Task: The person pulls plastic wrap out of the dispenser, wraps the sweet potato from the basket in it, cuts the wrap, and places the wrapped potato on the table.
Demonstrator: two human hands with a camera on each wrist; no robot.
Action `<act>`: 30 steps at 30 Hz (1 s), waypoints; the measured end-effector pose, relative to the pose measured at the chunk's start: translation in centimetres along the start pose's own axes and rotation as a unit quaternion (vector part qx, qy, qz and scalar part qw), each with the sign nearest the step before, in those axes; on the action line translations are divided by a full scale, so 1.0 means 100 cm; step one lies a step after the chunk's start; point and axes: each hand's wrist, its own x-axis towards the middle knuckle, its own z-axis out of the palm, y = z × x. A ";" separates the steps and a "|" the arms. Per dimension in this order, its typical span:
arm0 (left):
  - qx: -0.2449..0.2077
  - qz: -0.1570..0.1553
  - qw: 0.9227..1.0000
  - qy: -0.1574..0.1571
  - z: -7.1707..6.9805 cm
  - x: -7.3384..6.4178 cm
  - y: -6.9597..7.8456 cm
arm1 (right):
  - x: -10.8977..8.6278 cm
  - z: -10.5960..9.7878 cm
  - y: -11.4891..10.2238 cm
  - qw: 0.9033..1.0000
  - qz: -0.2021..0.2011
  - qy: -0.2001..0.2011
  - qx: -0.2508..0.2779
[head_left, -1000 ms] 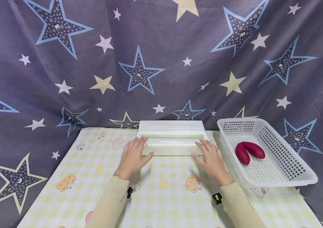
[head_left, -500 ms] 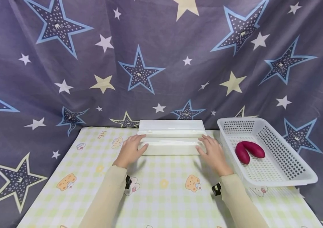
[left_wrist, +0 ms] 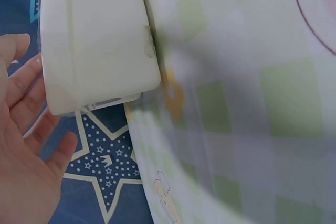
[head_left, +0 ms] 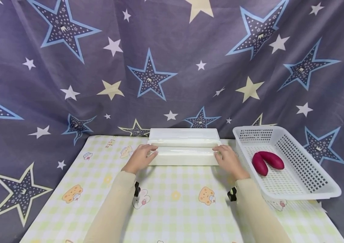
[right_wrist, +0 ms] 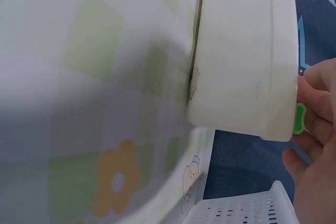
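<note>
A long white box, which looks like a cling film dispenser, stands at the back of the table with its lid tilted up behind it. At its left end is my left hand, fingertips at the upper edge and thumb apart in the left wrist view. My right hand is at the other end, with loosely bent fingers against the upper edge. A small green piece shows beside those fingers in the right wrist view. What lies inside the box is hard to make out.
To the right stands a white perforated basket with two dark red sweet potatoes in it. A checked cloth with cartoon prints covers the table. Behind it hangs a purple-grey curtain with stars.
Both hands have shifted slightly outward along the box, from its front and inner side to its two ends. The lid, basket and sweet potatoes stay in place.
</note>
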 end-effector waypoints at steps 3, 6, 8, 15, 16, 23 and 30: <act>-0.001 0.017 1.000 0.002 -0.002 0.002 0.001 | 0.004 -0.001 0.002 1.000 0.003 -0.019 0.007; -0.004 0.020 1.000 -0.002 -0.004 0.004 0.003 | 0.007 -0.004 0.003 0.999 -0.007 -0.029 0.013; -0.001 0.017 1.000 -0.005 -0.004 0.005 0.003 | 0.010 -0.006 0.003 0.999 -0.018 -0.033 0.017; 0.018 0.009 1.000 0.012 0.000 0.011 0.000 | 0.021 -0.013 0.002 0.998 -0.038 -0.051 0.012; 0.018 0.006 1.000 0.013 0.000 0.012 0.000 | 0.022 -0.014 0.002 0.998 -0.033 -0.056 0.008; 0.018 -0.029 0.999 0.003 0.002 0.013 0.002 | 0.024 -0.014 0.003 0.997 -0.016 -0.075 -0.020; 0.023 -0.036 0.999 0.011 0.004 0.015 0.000 | 0.027 -0.014 0.000 0.995 -0.008 -0.084 -0.043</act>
